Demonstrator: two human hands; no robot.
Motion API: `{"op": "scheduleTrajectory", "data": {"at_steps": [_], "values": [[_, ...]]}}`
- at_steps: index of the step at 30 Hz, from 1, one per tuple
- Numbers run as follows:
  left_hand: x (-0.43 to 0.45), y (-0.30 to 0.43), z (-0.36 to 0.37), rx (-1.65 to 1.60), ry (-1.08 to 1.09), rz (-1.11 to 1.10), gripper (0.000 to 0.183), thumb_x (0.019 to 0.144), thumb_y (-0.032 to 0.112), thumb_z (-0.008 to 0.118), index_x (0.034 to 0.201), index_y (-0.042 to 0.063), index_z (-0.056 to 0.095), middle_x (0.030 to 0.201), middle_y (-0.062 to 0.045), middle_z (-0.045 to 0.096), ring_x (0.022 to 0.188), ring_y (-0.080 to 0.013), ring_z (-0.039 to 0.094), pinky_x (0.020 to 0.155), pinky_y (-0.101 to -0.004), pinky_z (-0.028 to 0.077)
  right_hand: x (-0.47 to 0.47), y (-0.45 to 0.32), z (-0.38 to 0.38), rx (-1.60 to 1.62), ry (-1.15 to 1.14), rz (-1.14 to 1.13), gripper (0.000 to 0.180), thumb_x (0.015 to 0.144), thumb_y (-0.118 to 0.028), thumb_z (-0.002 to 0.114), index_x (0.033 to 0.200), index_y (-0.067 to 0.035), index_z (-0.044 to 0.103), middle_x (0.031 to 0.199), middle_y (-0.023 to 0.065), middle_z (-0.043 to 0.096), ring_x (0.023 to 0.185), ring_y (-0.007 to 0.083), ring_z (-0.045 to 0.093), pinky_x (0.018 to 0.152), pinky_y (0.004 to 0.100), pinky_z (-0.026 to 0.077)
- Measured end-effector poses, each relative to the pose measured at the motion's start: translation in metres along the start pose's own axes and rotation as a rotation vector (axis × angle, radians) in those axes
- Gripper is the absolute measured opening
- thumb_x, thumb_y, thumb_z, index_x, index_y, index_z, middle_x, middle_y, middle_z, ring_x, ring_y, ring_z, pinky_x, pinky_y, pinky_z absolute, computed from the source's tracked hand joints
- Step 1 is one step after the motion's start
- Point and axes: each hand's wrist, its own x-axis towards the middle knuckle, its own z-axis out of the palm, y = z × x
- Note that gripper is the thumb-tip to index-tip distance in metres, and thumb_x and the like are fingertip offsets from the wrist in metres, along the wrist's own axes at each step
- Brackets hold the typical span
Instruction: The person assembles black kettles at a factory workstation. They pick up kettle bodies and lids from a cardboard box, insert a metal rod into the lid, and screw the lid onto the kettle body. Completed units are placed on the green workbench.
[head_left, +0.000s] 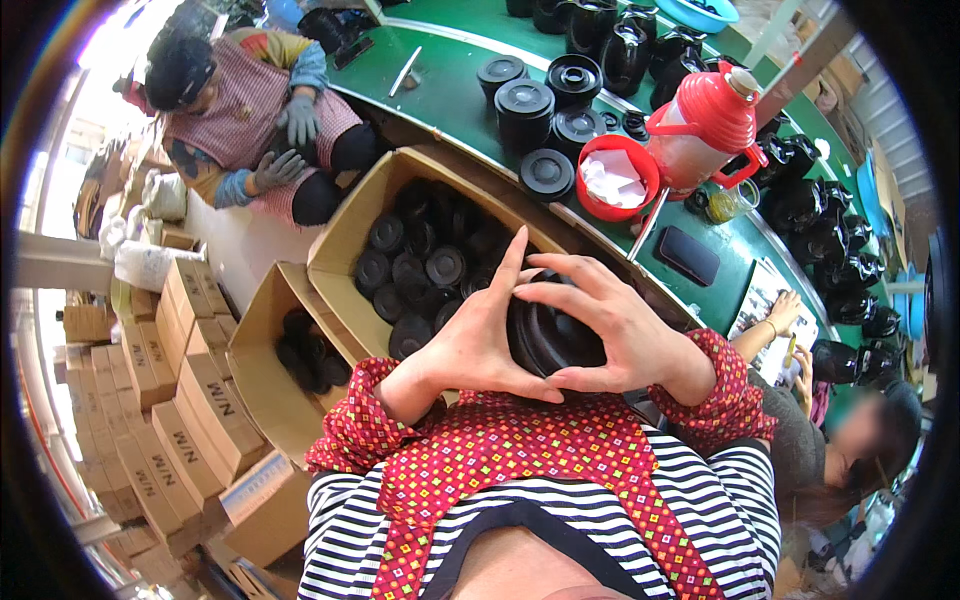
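Observation:
Close to my chest I hold a black round plastic part (551, 330), which looks like a lid or collar with stepped rings. Around its left side curves my left hand (469, 330), the index finger pointing up and the thumb along the near edge. The spread fingers and thumb of my right hand (619, 322) grip its right side. My fingers hide some of its rim. Just beyond my hands is an open cardboard box (352, 217) holding many black round lids (445, 266). A smaller open carton (251, 360) to its left contains more black parts (311, 364).
Along the green workbench (442, 97) stand stacked black lids (525, 105), black jugs (626, 56), a red thermos flask (705, 124), a red bowl (652, 169) with paper and a phone (688, 256). Co-workers sit left (247, 120) and right (802, 442). Cartons (217, 397) pile up at left.

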Motion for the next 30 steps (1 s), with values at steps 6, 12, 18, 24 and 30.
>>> {"op": "scheduleTrajectory", "data": {"at_steps": [6,12,18,24,30], "values": [[-0.006,0.004,-0.001,0.05,0.037,-0.058,0.149,0.059,0.047,0.099,0.16,-0.01,0.006,0.138,-0.032,0.058,0.129,-0.0431,0.061,0.112,-0.0416,0.046,-0.015,-0.002,0.002,-0.016,-0.014,0.137,0.089,0.076,-0.048,0.082,0.152,-0.013,0.05,0.152,0.0249,0.041,0.137,0.0459,0.046,0.114,0.0531,0.039],[-0.021,-0.04,-0.029,-0.203,-0.241,-0.103,0.127,0.06,0.032,0.103,0.158,-0.004,0.033,0.146,-0.019,0.058,0.132,-0.0264,0.058,0.114,-0.0388,0.042,-0.028,0.02,0.004,0.059,0.093,0.071,0.088,0.076,-0.06,0.074,0.148,-0.012,0.057,0.144,0.025,0.049,0.132,0.0443,0.053,0.111,0.0509,0.042],[-0.037,-0.037,0.002,-0.041,-0.015,-0.19,0.106,0.062,0.036,0.1,0.148,-0.003,0.051,0.134,-0.022,0.066,0.124,-0.0276,0.065,0.11,-0.0368,0.047,-0.026,0.032,-0.003,-0.015,0.023,-0.062,0.083,0.083,-0.062,0.067,0.148,-0.011,0.058,0.15,0.024,0.046,0.136,0.0441,0.044,0.116,0.0538,0.034],[-0.046,-0.012,0.016,0.025,0.04,-0.243,0.108,0.066,0.039,0.097,0.148,-0.01,0.047,0.133,-0.029,0.065,0.126,-0.035,0.065,0.108,-0.0377,0.049,-0.035,0.032,0.006,0.1,0.069,-0.048,0.071,0.086,-0.054,0.065,0.142,-0.01,0.065,0.15,0.0256,0.048,0.133,0.0418,0.047,0.115,0.0527,0.035],[-0.046,0.006,0.021,0.008,0.039,-0.351,0.108,0.066,0.039,0.097,0.148,-0.01,0.047,0.134,-0.03,0.064,0.128,-0.0361,0.064,0.108,-0.0386,0.049,-0.042,0.026,0.008,0.218,0.121,0.066,0.067,0.085,-0.047,0.066,0.14,-0.009,0.066,0.149,0.023,0.051,0.133,0.0387,0.049,0.116,0.0505,0.034]]}}
